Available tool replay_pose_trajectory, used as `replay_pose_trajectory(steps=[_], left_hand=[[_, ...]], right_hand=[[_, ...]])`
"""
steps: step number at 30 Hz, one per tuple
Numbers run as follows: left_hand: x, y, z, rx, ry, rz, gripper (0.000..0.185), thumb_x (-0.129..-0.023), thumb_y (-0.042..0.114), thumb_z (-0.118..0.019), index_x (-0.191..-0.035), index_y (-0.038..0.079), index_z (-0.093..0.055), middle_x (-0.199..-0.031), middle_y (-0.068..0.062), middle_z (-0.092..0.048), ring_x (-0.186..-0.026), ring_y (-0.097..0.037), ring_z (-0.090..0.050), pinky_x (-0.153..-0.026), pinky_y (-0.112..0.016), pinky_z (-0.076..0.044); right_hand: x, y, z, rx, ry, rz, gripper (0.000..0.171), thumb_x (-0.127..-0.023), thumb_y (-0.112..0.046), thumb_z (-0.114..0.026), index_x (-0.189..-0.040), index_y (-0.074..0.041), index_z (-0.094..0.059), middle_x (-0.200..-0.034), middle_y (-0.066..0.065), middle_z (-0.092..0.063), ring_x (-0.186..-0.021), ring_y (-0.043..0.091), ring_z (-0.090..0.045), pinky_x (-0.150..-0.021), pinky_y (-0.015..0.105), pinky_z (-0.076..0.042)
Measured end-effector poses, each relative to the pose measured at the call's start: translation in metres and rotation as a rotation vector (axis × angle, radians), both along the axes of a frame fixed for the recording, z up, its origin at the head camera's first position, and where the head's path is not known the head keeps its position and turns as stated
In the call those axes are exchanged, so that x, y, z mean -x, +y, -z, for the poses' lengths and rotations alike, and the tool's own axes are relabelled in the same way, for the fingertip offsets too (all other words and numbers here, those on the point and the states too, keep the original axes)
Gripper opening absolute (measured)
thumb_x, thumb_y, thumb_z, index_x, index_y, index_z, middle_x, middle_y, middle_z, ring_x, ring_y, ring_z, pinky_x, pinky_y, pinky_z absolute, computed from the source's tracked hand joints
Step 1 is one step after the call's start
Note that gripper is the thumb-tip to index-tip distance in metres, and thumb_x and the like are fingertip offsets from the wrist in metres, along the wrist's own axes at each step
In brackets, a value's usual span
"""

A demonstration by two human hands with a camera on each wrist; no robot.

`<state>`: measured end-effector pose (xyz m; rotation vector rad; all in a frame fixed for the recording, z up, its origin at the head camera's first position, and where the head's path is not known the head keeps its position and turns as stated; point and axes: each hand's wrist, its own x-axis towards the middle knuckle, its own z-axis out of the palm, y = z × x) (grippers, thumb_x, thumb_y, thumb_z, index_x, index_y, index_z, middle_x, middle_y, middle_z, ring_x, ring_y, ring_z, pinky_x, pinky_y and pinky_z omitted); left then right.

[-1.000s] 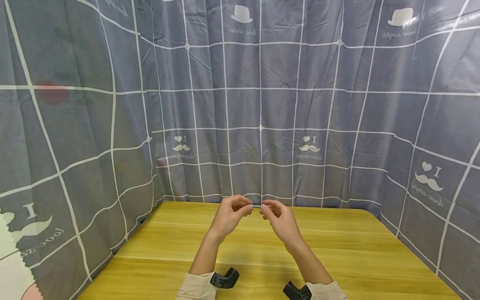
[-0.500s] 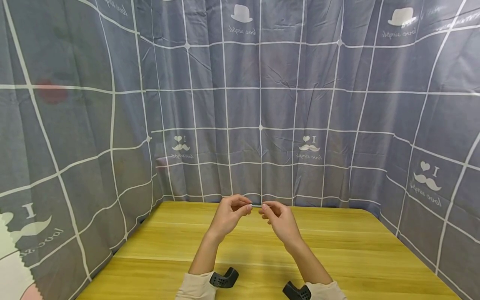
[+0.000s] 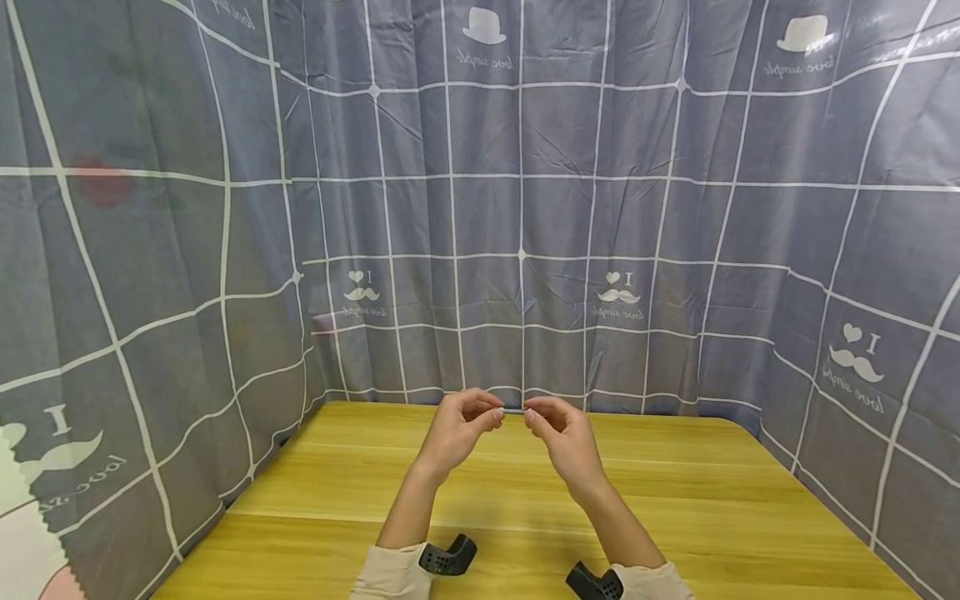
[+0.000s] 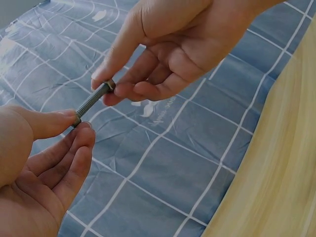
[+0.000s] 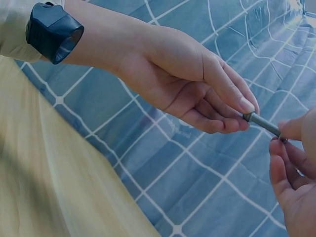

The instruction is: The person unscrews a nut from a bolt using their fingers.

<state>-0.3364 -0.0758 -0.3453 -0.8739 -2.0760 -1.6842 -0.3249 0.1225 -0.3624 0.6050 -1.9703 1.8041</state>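
Bolt (image 4: 92, 103) held in air above desk (image 3: 675, 500), far edge, 12 o'clock. Left hand (image 3: 457, 433) pinches one end, right hand (image 3: 558, 433) the other. Risk: fingertip-only grips; twisting could slip it, bolt drops, rolls off.

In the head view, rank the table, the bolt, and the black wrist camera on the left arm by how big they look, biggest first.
1. Table, by far the largest.
2. Black wrist camera on the left arm.
3. Bolt, a thin sliver between left hand and right hand.
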Motion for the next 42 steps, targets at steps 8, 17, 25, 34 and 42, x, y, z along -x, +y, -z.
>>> replay_pose_trajectory(steps=[8,17,25,34,42], left_hand=[[0.0008,0.0,0.0004,-0.006,0.002,0.003,0.009,-0.1,0.004,-0.068,-0.105,0.001,-0.074,-0.093,-0.008,-0.074,-0.091,-0.036,-0.071,-0.086,-0.034,-0.058],[0.0032,-0.0004,0.0013,0.01,0.002,0.006,0.015,-0.101,0.003,-0.066,-0.11,-0.008,-0.071,-0.094,-0.008,-0.074,-0.09,-0.027,-0.071,-0.085,-0.034,-0.058],[0.0025,0.0003,0.0018,0.013,0.004,0.008,0.013,-0.102,0.003,-0.065,-0.11,-0.005,-0.072,-0.097,-0.008,-0.075,-0.092,-0.027,-0.071,-0.086,-0.035,-0.058],[0.003,0.0004,0.0024,-0.001,0.008,0.007,0.011,-0.101,0.003,-0.067,-0.108,-0.004,-0.073,-0.094,-0.008,-0.074,-0.09,-0.03,-0.071,-0.083,-0.032,-0.058],[0.0022,0.0005,0.0021,0.002,0.002,0.006,0.009,-0.101,0.004,-0.067,-0.106,0.002,-0.074,-0.094,-0.007,-0.074,-0.089,-0.024,-0.071,-0.084,-0.032,-0.058]], right_hand=[[-0.001,-0.0006,-0.0018,0.008,-0.001,-0.014,0.025,-0.098,-0.001,-0.07,-0.123,0.0,-0.07,-0.123,0.012,-0.069,-0.111,0.028,-0.068,-0.096,0.033,-0.053],[-0.0019,-0.0009,-0.0025,0.054,-0.026,-0.032,0.021,-0.098,0.002,-0.069,-0.118,0.007,-0.071,-0.131,0.017,-0.065,-0.117,0.033,-0.066,-0.097,0.031,-0.053],[-0.0002,-0.0002,-0.0015,0.039,-0.025,0.004,0.021,-0.095,0.004,-0.071,-0.116,0.006,-0.072,-0.139,0.017,-0.059,-0.119,0.038,-0.064,-0.095,0.035,-0.055],[0.0006,0.0002,0.0,0.024,-0.003,0.01,0.019,-0.094,0.001,-0.074,-0.113,0.004,-0.073,-0.112,0.016,-0.071,-0.101,0.025,-0.07,-0.089,0.03,-0.056],[-0.0001,0.0004,-0.001,0.084,-0.024,-0.007,0.02,-0.097,-0.002,-0.072,-0.116,0.004,-0.073,-0.123,0.017,-0.067,-0.109,0.031,-0.069,-0.094,0.03,-0.053]])
